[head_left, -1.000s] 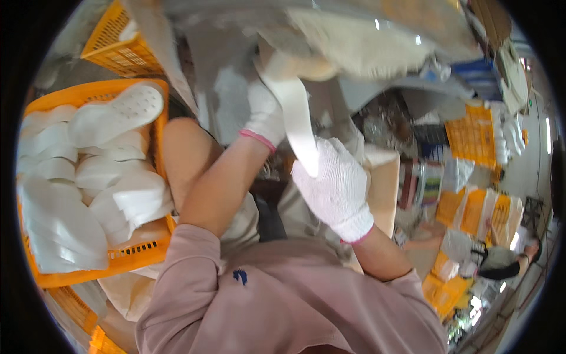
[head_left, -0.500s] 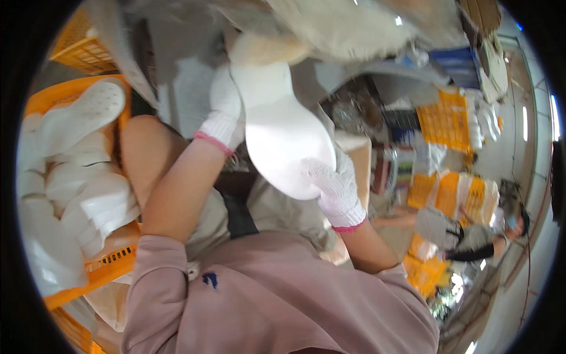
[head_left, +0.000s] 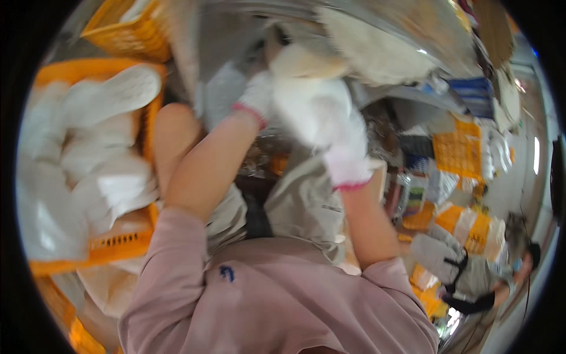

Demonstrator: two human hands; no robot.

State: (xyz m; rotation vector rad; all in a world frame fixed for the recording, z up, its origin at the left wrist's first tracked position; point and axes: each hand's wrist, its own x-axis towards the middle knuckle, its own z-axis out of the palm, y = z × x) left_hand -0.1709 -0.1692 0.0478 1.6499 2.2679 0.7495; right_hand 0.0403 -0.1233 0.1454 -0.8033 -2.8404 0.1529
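Note:
Both my hands wear white knitted gloves with pink cuffs. Between them is a smooth white shoe (head_left: pixel 303 109), smeared by motion, its sole shape plainer in the earlier picture. My left hand (head_left: pixel 258 95) is at its left side near the far end, fingers mostly hidden. Across its near right part my right hand (head_left: pixel 346 150) is closed. The shoe's far end meets a cream, rounded, soft-looking pad or wheel (head_left: pixel 309 61); whether they touch, I cannot tell.
At my left an orange crate (head_left: pixel 121 245) holds several white shoes (head_left: pixel 112 97), one with small holes. Another orange crate (head_left: pixel 127 35) stands beyond it. Cloudy plastic sheeting (head_left: pixel 407 29) hangs ahead. Stacked orange crates (head_left: pixel 457 150) and another person (head_left: pixel 471 271) are at the right.
My right hand has swung the near end of the shoe up and away from me, so the shoe looks shorter. My left hand has shifted slightly right in the picture. The view has moved too.

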